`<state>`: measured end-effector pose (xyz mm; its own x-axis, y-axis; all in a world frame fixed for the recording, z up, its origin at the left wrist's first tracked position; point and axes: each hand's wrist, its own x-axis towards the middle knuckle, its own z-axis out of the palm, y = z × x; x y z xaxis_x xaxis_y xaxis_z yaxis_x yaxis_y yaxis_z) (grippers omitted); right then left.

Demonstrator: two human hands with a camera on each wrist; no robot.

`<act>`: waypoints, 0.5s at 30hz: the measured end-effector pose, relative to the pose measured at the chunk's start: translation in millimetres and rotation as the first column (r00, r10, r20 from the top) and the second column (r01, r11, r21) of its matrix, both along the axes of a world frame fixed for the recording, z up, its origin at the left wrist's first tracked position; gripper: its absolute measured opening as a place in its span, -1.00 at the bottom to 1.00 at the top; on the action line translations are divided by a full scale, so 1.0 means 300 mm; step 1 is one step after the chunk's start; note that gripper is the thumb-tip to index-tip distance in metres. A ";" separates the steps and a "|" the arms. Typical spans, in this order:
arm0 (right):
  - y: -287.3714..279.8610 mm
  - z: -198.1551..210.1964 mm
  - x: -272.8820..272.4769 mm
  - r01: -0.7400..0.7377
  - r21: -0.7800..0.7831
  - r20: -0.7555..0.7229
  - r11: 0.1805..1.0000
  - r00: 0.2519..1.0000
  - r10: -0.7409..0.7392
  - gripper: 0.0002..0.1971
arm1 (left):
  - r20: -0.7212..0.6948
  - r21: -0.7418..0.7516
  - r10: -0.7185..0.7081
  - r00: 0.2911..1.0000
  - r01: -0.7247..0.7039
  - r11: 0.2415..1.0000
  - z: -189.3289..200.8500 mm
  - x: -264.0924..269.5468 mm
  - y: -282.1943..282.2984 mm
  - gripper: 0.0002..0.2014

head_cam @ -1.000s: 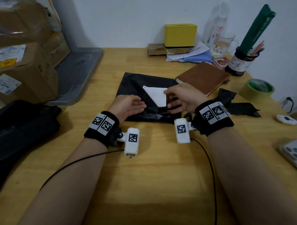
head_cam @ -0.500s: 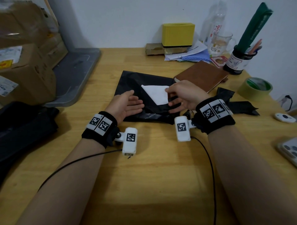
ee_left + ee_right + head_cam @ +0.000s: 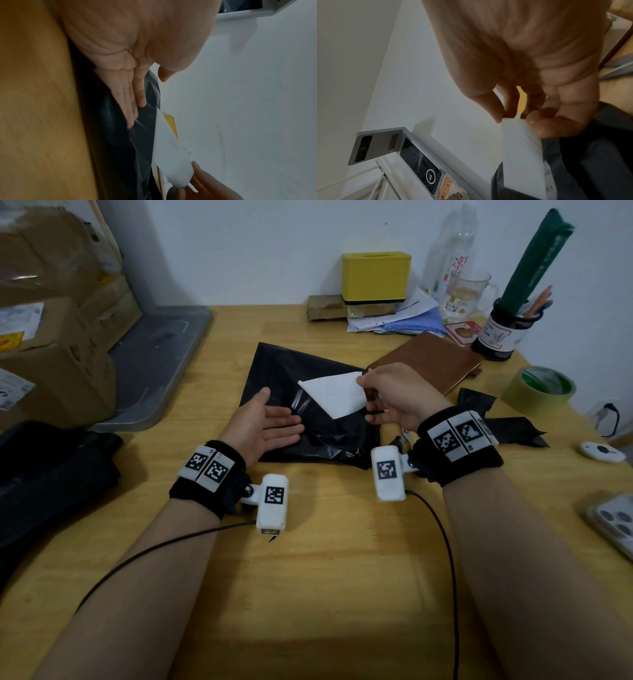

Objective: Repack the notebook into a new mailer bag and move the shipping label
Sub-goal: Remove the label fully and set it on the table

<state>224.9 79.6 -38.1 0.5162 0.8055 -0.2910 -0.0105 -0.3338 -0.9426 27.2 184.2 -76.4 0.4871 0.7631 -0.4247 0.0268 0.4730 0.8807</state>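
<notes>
Black plastic mailer bag (image 3: pixel 301 392) lies flat on the wooden desk (image 3: pixel 325 577) beneath both hands. The right hand (image 3: pixel 394 395) pinches the upper corner of the white shipping label (image 3: pixel 334 397) between thumb and fingertips; compared with 0.5 s ago, that corner is lifted higher off the bag, its blank underside showing. The left hand (image 3: pixel 263 426), fingers straight and together, palm turned inward, now holds nothing, its fingertips reaching onto the bag's left part just beside the label. Beyond the right hand lies the brown notebook (image 3: pixel 428 361), outside the bag. In the right wrist view, the numeral 51 shows on the label's printed face; the other print there is too blurred to read.
</notes>
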 end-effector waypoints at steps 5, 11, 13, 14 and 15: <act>0.008 -0.007 0.019 0.061 0.014 0.111 0.998 0.992 -0.062 -0.91 | -0.004 0.003 -0.004 1.000 0.004 1.000 0.001 0.000 -0.001 -0.46; 0.003 -0.013 0.035 0.099 0.023 0.158 0.995 0.982 -0.102 -0.88 | 0.003 -0.002 -0.014 1.000 0.014 1.000 -0.004 -0.001 0.004 -0.46; 0.004 -0.016 0.043 0.115 0.024 0.161 0.993 0.980 -0.118 -0.88 | 0.002 -0.001 -0.018 1.000 0.018 1.000 -0.004 -0.002 0.005 -0.46; 0.005 -0.017 0.046 0.124 0.024 0.162 0.992 0.979 -0.126 -0.88 | 0.001 -0.001 -0.020 1.000 0.020 1.000 -0.004 -0.002 0.006 -0.47; 0.006 -0.020 0.049 0.132 0.026 0.163 0.991 0.977 -0.134 -0.88 | 0.000 -0.001 -0.020 1.000 0.020 1.000 -0.003 -0.002 0.007 -0.47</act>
